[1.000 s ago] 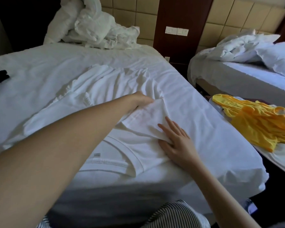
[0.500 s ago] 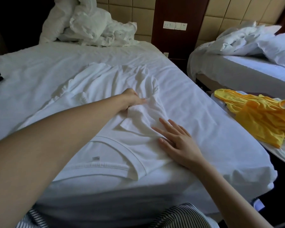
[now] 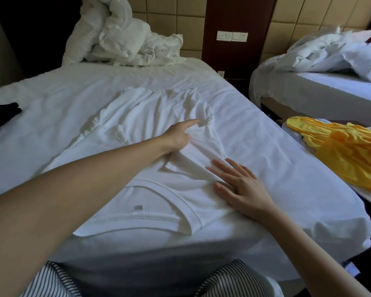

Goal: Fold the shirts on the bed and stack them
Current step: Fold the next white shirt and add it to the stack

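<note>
While the soft, creased white shirt (image 3: pixel 146 116) lies lengthwise on the smooth white bed (image 3: pixel 266 146), ribbed collar near and rumpled hem far, the right hand (image 3: pixel 242 189) presses flat with spread fingers on its folded-in right side. The left hand (image 3: pixel 179 136) reaches over that fold with its index finger straight and the others hidden, so I cannot tell whether they pinch cloth. To the right, the bed lies open up to its rounded edge.

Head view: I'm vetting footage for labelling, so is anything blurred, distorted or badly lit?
In the head view, the wide lens bows the bed edges and swells the near left forearm; the left hand is slightly smeared, the right hand sharp; the white shirt barely separates from the bed beneath; the bed's near front lies in shadow.
</note>
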Demonstrator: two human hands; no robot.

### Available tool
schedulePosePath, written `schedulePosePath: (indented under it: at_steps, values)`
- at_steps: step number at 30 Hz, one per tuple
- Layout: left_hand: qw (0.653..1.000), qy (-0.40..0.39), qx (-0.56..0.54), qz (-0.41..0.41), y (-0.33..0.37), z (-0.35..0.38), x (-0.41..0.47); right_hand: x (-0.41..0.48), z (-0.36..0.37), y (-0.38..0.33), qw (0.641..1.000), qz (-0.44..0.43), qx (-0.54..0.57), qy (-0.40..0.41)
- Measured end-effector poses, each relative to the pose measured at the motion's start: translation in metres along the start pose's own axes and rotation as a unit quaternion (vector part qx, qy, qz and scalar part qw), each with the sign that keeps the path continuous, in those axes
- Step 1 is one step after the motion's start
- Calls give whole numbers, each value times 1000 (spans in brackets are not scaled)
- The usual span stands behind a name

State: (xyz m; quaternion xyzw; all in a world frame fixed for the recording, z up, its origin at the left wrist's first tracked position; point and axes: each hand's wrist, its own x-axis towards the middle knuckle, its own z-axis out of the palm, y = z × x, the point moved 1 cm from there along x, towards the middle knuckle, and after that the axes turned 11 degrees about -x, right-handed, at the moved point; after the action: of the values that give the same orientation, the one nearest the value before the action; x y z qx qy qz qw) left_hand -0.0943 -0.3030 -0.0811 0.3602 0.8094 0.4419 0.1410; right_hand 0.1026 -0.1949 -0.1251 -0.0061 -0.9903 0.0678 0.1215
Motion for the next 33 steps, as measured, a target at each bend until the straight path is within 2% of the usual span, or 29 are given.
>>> schedulePosePath:
  at_steps: [2,5,7,12,16,17,20,21,23,26,28,33]
  values:
    - [999,5,2,-34,0,-2,-2,0,-1,0,1000,-4,-4,-1]
    - [994,-17,-70,-77,6,-7,-9,0,0,0,1000,-2,-6,3]
    - [992,-40,-76,-97,8,-14,-16,1,1,0,1000,3,3,3]
    - [991,-108,-48,-62,10,-21,-54,3,2,2,1000,-5,-10,-4]
    - [989,-127,-54,-44,7,-21,-61,2,2,1,1000,-4,-17,-4]
    - [988,-124,-72,-49,8,-22,-60,1,1,0,1000,-4,-17,-6]
    - [967,-79,-222,-94,4,-29,-56,0,0,0,1000,-3,-23,-12]
    - [964,-66,-234,-107,3,-30,-59,0,0,-1,999,-5,-31,-15]
    - [984,-71,-136,-96,-3,-28,-68,-1,0,-1,998,-11,-57,-29]
    - [996,-53,74,-13,-10,-26,-85,-4,-2,-2,994,-18,-92,-47]
    - [993,-28,113,26,-8,-36,-96,-6,-5,-3,994,-15,-96,-49]
    - [991,9,112,69,-15,-90,-138,-17,-10,-17,995,-18,-89,-45]
